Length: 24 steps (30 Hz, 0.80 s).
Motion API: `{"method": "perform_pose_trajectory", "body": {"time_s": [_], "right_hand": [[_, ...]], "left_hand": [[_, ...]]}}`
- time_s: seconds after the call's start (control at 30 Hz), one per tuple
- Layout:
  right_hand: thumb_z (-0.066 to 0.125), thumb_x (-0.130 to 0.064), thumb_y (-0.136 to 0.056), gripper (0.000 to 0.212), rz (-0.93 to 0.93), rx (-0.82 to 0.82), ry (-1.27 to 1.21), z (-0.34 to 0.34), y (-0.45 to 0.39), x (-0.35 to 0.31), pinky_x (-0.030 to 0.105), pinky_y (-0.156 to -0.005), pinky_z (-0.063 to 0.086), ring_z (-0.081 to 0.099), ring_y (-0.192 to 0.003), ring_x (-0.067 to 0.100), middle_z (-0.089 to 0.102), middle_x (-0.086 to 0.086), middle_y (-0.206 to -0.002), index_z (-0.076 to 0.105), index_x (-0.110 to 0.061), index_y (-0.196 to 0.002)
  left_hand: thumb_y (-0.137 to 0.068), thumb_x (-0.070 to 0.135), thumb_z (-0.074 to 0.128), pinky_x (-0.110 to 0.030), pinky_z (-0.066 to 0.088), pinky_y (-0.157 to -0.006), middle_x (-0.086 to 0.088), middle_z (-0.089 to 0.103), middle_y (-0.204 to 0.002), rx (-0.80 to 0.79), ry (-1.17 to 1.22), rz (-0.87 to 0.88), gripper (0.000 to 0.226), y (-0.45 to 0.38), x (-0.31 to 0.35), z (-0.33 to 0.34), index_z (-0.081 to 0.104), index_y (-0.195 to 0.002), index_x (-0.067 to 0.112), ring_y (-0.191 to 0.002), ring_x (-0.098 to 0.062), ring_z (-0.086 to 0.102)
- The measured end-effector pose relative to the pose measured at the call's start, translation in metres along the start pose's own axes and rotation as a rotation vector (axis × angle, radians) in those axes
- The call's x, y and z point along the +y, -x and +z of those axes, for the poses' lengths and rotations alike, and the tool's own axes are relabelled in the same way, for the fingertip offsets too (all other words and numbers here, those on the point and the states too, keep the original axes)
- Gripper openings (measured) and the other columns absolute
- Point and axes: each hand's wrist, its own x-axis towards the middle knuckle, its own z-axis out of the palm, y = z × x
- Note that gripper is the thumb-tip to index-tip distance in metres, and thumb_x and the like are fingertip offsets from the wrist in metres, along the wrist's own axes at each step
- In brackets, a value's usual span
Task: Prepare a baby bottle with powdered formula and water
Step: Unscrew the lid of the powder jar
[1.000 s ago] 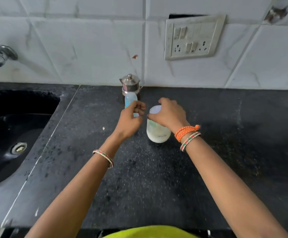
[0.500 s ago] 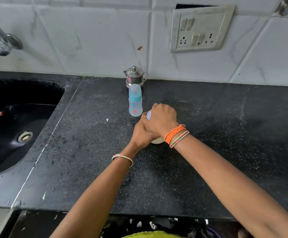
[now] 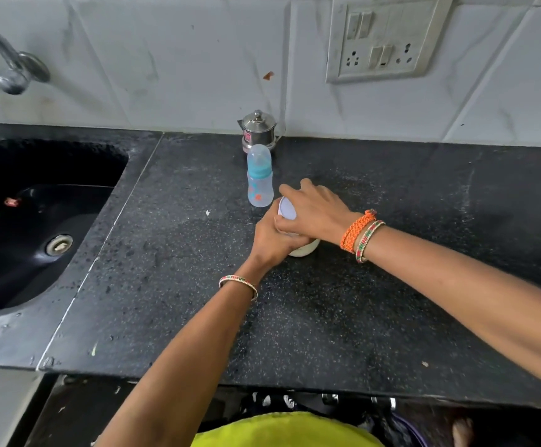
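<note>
A small clear baby bottle (image 3: 259, 180) with a blue collar and clear cap stands upright on the black counter (image 3: 327, 317), free of both hands. Just to its right stands a white formula jar (image 3: 304, 250) with a white lid (image 3: 287, 208). My left hand (image 3: 274, 241) wraps around the jar's body. My right hand (image 3: 314, 209) lies over the jar's top, with its fingers closed around the lid. Most of the jar is hidden by the two hands.
A small lidded steel pot (image 3: 258, 130) stands against the tiled wall behind the bottle. A black sink (image 3: 37, 221) with a tap (image 3: 11, 72) is at the left. A switch and socket plate (image 3: 382, 37) is on the wall.
My left hand let go of the baby bottle, which now stands alone, and moved right onto the jar's body. My right hand stays on the lid.
</note>
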Motion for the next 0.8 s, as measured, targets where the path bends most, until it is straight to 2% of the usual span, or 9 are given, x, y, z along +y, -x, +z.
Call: {"method": "perform_pose_trajectory", "body": {"time_s": [0.1, 0.2, 0.33, 0.4, 0.5, 0.6, 0.67, 0.7, 0.8], "right_hand": [[0.053, -0.047, -0.086, 0.058, -0.149, -0.027, 0.074, -0.003, 0.007, 0.002, 0.041, -0.083, 0.042, 0.051, -0.103, 0.036, 0.045, 0.014, -0.116, 0.036, -0.024, -0.137], [0.059, -0.042, -0.085, 0.057, -0.338, -0.145, 0.251, -0.017, 0.002, 0.01, 0.044, -0.089, 0.043, 0.051, -0.099, 0.031, 0.044, 0.009, -0.108, 0.035, -0.028, -0.135], [0.065, -0.026, -0.08, 0.073, -0.286, -0.307, -0.005, -0.036, -0.003, 0.009, 0.042, -0.093, 0.045, 0.05, -0.114, 0.029, 0.046, 0.009, -0.123, 0.028, -0.027, -0.142], [0.061, -0.045, -0.083, 0.077, -0.159, -0.224, -0.042, -0.034, -0.001, 0.003, 0.043, -0.095, 0.045, 0.05, -0.119, 0.033, 0.044, 0.013, -0.133, 0.021, -0.026, -0.146], [0.044, -0.067, -0.086, 0.075, 0.118, -0.156, 0.106, -0.028, 0.002, -0.007, 0.038, -0.08, 0.044, 0.056, -0.112, 0.033, 0.055, 0.016, -0.127, 0.043, -0.01, -0.134], [0.055, -0.051, -0.088, 0.057, 0.079, -0.153, 0.137, -0.041, 0.008, -0.022, 0.035, -0.075, 0.043, 0.059, -0.107, 0.03, 0.059, 0.012, -0.121, 0.05, -0.009, -0.126], [0.066, -0.032, -0.083, 0.055, 0.03, -0.257, 0.202, -0.019, -0.024, 0.0, 0.037, -0.076, 0.043, 0.056, -0.104, 0.032, 0.055, 0.005, -0.117, 0.043, -0.02, -0.131], [0.073, -0.035, -0.074, 0.062, 0.003, -0.271, 0.202, 0.034, -0.092, 0.065, 0.04, -0.074, 0.045, 0.054, -0.094, 0.034, 0.054, -0.001, -0.109, 0.043, -0.034, -0.128], [0.067, -0.085, -0.028, 0.085, -0.025, -0.349, -0.037, 0.16, -0.232, 0.189, 0.058, -0.07, 0.047, 0.041, -0.068, 0.026, 0.065, -0.014, -0.104, 0.035, -0.076, -0.107]], "left_hand": [[-0.053, 0.023, 0.084, -0.023, 0.053, -0.08, 0.011, 0.066, -0.101, -0.05, -0.045, -0.021, 0.067, -0.002, 0.001, -0.008, 0.054, -0.112, 0.025, -0.094, -0.005, 0.062], [-0.047, 0.039, 0.088, -0.033, 0.054, -0.09, 0.007, 0.069, -0.106, -0.136, -0.1, -0.053, 0.073, -0.008, 0.002, -0.012, 0.058, -0.111, 0.019, -0.1, -0.008, 0.065], [-0.052, 0.038, 0.083, -0.035, 0.052, -0.094, 0.006, 0.067, -0.112, -0.153, -0.109, -0.023, 0.074, -0.012, 0.007, -0.005, 0.054, -0.118, 0.021, -0.105, -0.007, 0.063], [-0.054, 0.037, 0.083, -0.036, 0.051, -0.095, 0.005, 0.066, -0.114, -0.166, -0.12, 0.007, 0.077, -0.013, 0.006, -0.006, 0.053, -0.123, 0.02, -0.108, -0.008, 0.062], [-0.056, 0.033, 0.086, -0.044, 0.052, -0.095, -0.002, 0.068, -0.111, -0.194, -0.078, -0.013, 0.077, -0.014, -0.002, -0.008, 0.051, -0.122, 0.014, -0.107, -0.016, 0.064], [-0.055, 0.037, 0.086, -0.047, 0.05, -0.096, -0.001, 0.067, -0.111, -0.208, -0.111, -0.032, 0.079, -0.015, -0.003, -0.007, 0.05, -0.122, 0.017, -0.107, -0.017, 0.063], [-0.053, 0.04, 0.086, -0.043, 0.048, -0.1, 0.002, 0.064, -0.118, -0.215, -0.11, -0.053, 0.087, -0.016, -0.002, -0.007, 0.045, -0.128, 0.02, -0.112, -0.014, 0.06], [-0.052, 0.043, 0.086, -0.042, 0.047, -0.102, 0.003, 0.063, -0.121, -0.214, -0.111, -0.057, 0.092, -0.016, 0.0, -0.007, 0.043, -0.13, 0.021, -0.114, -0.012, 0.059], [-0.053, 0.049, 0.084, -0.035, 0.043, -0.105, 0.005, 0.058, -0.128, -0.229, -0.143, -0.03, 0.099, -0.014, 0.001, -0.007, 0.039, -0.136, 0.02, -0.12, -0.01, 0.054]]}}
